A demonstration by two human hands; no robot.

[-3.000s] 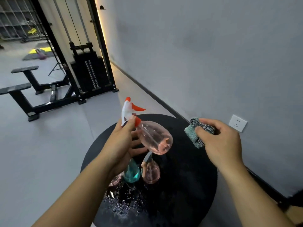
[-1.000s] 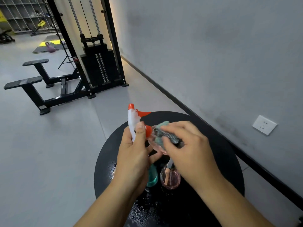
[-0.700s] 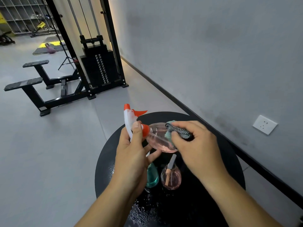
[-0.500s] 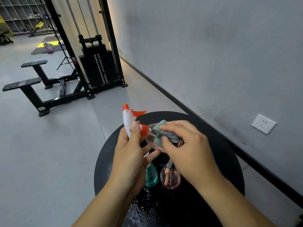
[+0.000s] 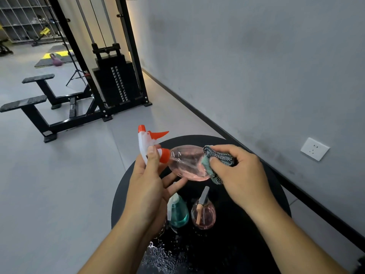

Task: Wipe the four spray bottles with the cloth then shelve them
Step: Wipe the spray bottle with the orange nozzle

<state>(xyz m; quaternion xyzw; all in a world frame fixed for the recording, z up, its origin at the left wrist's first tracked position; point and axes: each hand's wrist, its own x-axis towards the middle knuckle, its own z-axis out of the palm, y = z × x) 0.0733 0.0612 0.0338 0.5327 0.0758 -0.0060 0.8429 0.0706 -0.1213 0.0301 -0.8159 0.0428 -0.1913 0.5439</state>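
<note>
My left hand grips a clear pink spray bottle by its neck, tilted on its side above the round black table. Its white head has an orange nozzle and trigger. My right hand presses a folded teal and grey cloth against the far end of the bottle's body. Below stand a teal spray bottle and a small pink spray bottle on the table. My left wrist hides whatever stands to the left of the teal bottle.
Water drops lie on the table's near part. A black cable weight machine and its benches stand on the grey floor to the far left. A grey wall with a white socket runs along the right. Shelving sits far back left.
My right hand has slid the cloth along the bottle's body from near the neck toward its far end. My left hand keeps holding the bottle in about the same place.
</note>
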